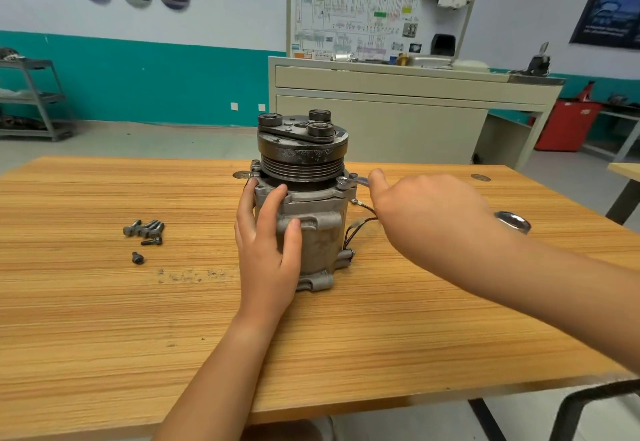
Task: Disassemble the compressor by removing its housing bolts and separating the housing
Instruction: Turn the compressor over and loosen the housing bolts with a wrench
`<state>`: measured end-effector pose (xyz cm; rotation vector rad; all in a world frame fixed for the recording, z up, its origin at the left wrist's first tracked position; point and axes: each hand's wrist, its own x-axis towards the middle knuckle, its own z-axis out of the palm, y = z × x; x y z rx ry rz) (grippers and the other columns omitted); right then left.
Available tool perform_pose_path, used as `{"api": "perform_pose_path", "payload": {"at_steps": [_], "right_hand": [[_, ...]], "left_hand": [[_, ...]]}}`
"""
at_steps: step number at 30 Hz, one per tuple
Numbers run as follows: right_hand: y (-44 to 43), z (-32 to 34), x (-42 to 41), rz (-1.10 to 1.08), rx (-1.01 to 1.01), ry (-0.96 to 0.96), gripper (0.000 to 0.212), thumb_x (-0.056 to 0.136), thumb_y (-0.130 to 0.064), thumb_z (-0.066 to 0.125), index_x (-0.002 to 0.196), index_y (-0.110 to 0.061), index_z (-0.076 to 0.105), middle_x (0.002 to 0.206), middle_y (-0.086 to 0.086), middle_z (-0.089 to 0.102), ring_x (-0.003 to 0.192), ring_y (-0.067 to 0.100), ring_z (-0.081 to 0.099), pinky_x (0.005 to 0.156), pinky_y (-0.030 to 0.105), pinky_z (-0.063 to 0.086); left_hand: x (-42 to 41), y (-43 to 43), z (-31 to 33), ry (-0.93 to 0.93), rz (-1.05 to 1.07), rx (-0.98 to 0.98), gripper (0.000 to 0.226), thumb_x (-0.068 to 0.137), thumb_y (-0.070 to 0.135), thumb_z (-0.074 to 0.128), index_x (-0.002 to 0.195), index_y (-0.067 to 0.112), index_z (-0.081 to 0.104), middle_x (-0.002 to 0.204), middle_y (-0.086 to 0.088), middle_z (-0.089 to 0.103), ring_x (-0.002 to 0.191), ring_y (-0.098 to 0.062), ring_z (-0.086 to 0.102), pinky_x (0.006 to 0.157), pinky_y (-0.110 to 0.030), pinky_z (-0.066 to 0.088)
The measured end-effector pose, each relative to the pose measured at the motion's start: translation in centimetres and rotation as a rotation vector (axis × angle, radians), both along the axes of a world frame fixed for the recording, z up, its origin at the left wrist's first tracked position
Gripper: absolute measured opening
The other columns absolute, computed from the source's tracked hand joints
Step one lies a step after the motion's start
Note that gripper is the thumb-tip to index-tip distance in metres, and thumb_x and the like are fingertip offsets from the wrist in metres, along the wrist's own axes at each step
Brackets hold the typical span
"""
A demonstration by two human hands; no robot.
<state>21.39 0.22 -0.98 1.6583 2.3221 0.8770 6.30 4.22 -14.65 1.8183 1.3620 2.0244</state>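
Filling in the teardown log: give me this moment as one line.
left hand: grips compressor | right hand: holds wrench, head at upper flange | loose bolts: on table, left of compressor

We read only "HV" on wiring-diagram board (356, 11) standing atop beige cabinet (381, 122). Rest of board's print too small and blurred for us. Dark poster (613, 7) far right: lines illegible. Red bin (568, 129) label: illegible.
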Motion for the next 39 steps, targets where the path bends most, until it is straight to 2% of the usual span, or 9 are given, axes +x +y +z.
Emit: {"api": "perform_pose_path", "payload": {"at_steps": [5, 10, 12, 17, 20, 24, 27, 31, 39], "right_hand": [[-0.2, -0.2, -0.9, 0.024, 0.022, -0.069, 0.063, 0.088, 0.008, 0.038, 0.142, 0.008, 0.006, 0.086, 0.016, 0.052, 0.046, 0.018, 0.023, 0.036, 0.029, 0.018], [2.4, 1.2, 1.6, 0.194, 0.057, -0.15, 0.04, 0.095, -0.017, 0.033, 0.135, -0.008, 0.033, 0.06, 0.007, 0.037, 0.047, 0.016, 0.029, 0.039, 0.024, 0.02], [4.1, 1.8, 3.3, 0.28, 0.03, -0.132, 0.043, 0.096, -0.028, 0.028, 0.138, -0.018, 0.027, 0.064, 0.002, 0.042, 0.048, 0.012, 0.029, 0.041, 0.024, 0.022], [8.1, 0.6, 6.0, 0.447, 0.054, -0.117, 0.053, 0.096, -0.015, 0.037, 0.146, -0.021, 0.02, 0.087, 0.005, 0.059, 0.048, 0.015, 0.04, 0.043, 0.025, 0.031], [10.7, -0.4, 6.1, 0.685, 0.185, 0.089, 0.045, 0.071, 0.013, 0.068, 0.114, 0.001, 0.062, 0.07, 0.016, 0.065, 0.046, 0.027, 0.057, 0.039, 0.03, 0.048], [12.9, -2.7, 3.4, 0.752, 0.342, 0.258, 0.016, 0.073, 0.004, 0.073, 0.088, 0.002, 0.069, 0.074, 0.015, 0.071, 0.06, 0.027, 0.068, 0.066, 0.048, 0.056], [12.2, -3.8, 3.0, 0.696, 0.405, 0.487, 0.008, 0.082, -0.003, 0.066, 0.088, 0.001, 0.069, 0.076, 0.013, 0.071, 0.064, 0.028, 0.068, 0.072, 0.046, 0.053], [8.0, -3.5, 4.1, 0.616, 0.403, 0.81, 0.029, 0.089, -0.007, 0.052, 0.114, 0.004, 0.059, 0.075, 0.016, 0.065, 0.057, 0.031, 0.059, 0.048, 0.037, 0.048], [2.1, -2.3, 5.2, 0.232, 0.058, 0.379, 0.044, 0.099, -0.028, 0.028, 0.142, -0.031, 0.017, 0.089, -0.001, 0.06, 0.078, 0.024, 0.056, 0.055, 0.03, 0.034]], "left_hand": [[0.0, 0.1, 0.0, 0.004, 0.014, -0.005, 0.039, 0.088, 0.04, 0.039, 0.126, 0.048, 0.035, 0.142, 0.03, 0.011, 0.138, -0.007, 0.018, 0.108, -0.03, 0.022], [-0.1, -0.1, 0.1, 0.003, 0.009, -0.008, 0.039, 0.088, 0.041, 0.039, 0.125, 0.049, 0.035, 0.143, 0.029, 0.011, 0.139, -0.008, 0.019, 0.105, -0.022, 0.021], [-0.1, -0.1, 0.2, 0.001, 0.003, -0.008, 0.038, 0.087, 0.042, 0.039, 0.123, 0.053, 0.034, 0.142, 0.031, 0.011, 0.138, -0.007, 0.019, 0.104, -0.019, 0.02], [0.0, -0.1, 0.3, 0.005, 0.01, -0.015, 0.038, 0.087, 0.042, 0.039, 0.122, 0.052, 0.035, 0.141, 0.033, 0.01, 0.138, -0.007, 0.019, 0.102, -0.015, 0.019], [0.0, -0.1, 0.2, 0.013, 0.017, -0.002, 0.037, 0.087, 0.042, 0.039, 0.123, 0.053, 0.037, 0.141, 0.035, 0.009, 0.138, -0.007, 0.018, 0.103, -0.017, 0.02], [0.0, -0.2, 0.3, 0.019, 0.015, -0.006, 0.037, 0.087, 0.042, 0.039, 0.122, 0.055, 0.036, 0.141, 0.037, 0.008, 0.139, -0.007, 0.018, 0.102, -0.016, 0.02], [0.0, -0.3, 0.4, 0.006, 0.006, -0.023, 0.037, 0.086, 0.044, 0.039, 0.119, 0.059, 0.035, 0.14, 0.038, 0.008, 0.139, -0.007, 0.018, 0.102, -0.015, 0.02], [0.0, -0.3, 0.4, 0.014, 0.006, -0.016, 0.037, 0.086, 0.044, 0.039, 0.118, 0.062, 0.033, 0.14, 0.039, 0.007, 0.138, -0.004, 0.018, 0.102, -0.015, 0.02], [0.0, -0.3, 0.3, 0.008, 0.013, -0.011, 0.038, 0.086, 0.042, 0.039, 0.12, 0.057, 0.033, 0.14, 0.035, 0.009, 0.137, -0.005, 0.019, 0.103, -0.017, 0.02]]}}
